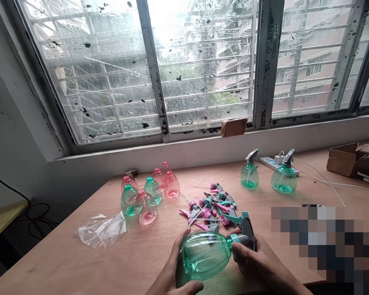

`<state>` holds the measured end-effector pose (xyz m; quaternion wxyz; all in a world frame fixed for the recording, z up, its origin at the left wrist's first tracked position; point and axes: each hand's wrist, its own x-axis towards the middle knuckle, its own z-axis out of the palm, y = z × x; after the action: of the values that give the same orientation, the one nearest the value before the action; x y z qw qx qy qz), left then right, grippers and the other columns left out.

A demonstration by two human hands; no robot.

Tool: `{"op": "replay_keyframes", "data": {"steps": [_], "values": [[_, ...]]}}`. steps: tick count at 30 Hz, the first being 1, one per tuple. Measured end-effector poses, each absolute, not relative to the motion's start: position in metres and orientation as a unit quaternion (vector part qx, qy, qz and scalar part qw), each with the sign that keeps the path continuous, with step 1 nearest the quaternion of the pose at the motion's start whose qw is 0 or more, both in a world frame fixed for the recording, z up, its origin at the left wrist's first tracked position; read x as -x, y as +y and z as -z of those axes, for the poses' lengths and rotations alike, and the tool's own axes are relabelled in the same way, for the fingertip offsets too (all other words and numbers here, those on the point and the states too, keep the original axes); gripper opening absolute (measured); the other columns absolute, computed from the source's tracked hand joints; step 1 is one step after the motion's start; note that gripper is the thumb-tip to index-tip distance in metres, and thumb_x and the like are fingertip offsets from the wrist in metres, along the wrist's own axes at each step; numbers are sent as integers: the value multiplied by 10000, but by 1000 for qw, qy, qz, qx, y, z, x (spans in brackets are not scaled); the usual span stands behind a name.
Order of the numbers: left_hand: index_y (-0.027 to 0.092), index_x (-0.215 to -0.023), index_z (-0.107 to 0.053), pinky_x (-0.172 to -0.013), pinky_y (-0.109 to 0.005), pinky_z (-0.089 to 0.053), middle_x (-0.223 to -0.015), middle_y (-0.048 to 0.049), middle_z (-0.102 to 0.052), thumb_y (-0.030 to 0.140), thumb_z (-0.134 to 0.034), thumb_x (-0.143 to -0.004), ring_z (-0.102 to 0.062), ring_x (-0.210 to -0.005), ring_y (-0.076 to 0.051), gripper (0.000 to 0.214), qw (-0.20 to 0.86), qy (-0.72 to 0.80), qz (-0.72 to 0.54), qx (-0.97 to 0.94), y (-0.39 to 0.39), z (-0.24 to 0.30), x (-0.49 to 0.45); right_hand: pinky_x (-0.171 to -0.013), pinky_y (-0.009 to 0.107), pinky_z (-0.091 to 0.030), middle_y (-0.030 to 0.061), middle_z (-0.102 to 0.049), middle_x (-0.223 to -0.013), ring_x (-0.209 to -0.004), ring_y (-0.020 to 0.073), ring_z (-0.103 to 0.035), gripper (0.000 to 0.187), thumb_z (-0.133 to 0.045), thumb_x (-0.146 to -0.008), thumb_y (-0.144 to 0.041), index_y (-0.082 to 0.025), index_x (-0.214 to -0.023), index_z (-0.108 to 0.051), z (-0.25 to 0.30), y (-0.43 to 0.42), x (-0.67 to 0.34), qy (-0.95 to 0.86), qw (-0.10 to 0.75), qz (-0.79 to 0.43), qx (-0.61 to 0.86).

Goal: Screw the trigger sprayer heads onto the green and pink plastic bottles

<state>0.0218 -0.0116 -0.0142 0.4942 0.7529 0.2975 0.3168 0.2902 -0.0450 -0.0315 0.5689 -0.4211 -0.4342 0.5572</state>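
A clear green spray bottle [206,255] lies tilted on its side between my two hands, above the table's front part. My left hand [180,270] wraps round the bottle's base end, thumb below and fingers behind it. At the neck, my right hand [252,258] grips the green collar of the grey and green spray head [247,229], thumb on the near side. Just beyond the bottle lies a pile of loose spray heads [213,209] in pink, grey and green. Whether a dip tube is inside the held bottle I cannot tell.
Several headless pink and green bottles [153,190] stand at the back left, near a crumpled plastic bag [103,230]. Two green bottles with heads [249,174] stand at the back right by a power strip [275,164]. A cardboard box [342,159] sits far right. Part of the right is pixelated.
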Motion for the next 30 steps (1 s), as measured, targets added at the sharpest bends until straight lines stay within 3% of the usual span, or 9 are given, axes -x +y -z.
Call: {"op": "replay_keyframes", "data": {"steps": [8, 13, 18, 24, 30], "values": [[276, -1567, -268, -1269, -492, -213, -1659, -104, -323, 569, -613, -921, -250, -1549, -328, 788, 511, 302, -328, -735, -12, 14, -21, -471, 265, -391, -40, -592, -581, -460, 119, -484, 563, -821, -683, -629, -172, -965, -651, 30, -47, -289, -431, 570, -559, 420], [254, -1570, -228, -1260, -490, -248, -1634, -143, -355, 575, -691, -863, -250, -1548, -347, 903, 510, 287, -320, -745, -9, 17, -22, -482, 265, -388, -35, -610, -587, -468, 120, -500, 533, -822, -712, -598, -167, -978, -656, 31, -46, -290, -431, 568, -564, 417], [264, -1586, -172, -1286, -508, -138, -1667, -142, -282, 499, -773, -821, -168, -1569, -350, 1001, 480, 296, -309, -766, -7, 21, -20, -483, 266, -389, -28, -625, -593, -463, 122, -510, 535, -814, -727, -600, -165, -993, -651, 34, -45, -292, -439, 565, -562, 414], [306, -1594, -153, -1273, -473, -225, -1656, -104, -324, 494, -808, -790, -140, -1576, -340, 1054, 508, 286, -304, -754, -11, 16, -19, -487, 272, -430, -29, -619, -596, -464, 124, -518, 530, -807, -736, -594, -159, -993, -648, 36, -44, -292, -449, 562, -560, 410], [264, -1587, -196, -1286, -492, -137, -1665, -117, -302, 600, -667, -869, -190, -1566, -332, 922, 517, 289, -302, -747, -12, 10, -21, -474, 263, -436, -33, -615, -580, -456, 120, -519, 525, -822, -731, -577, -157, -993, -645, 38, -43, -293, -446, 567, -561, 407]]}}
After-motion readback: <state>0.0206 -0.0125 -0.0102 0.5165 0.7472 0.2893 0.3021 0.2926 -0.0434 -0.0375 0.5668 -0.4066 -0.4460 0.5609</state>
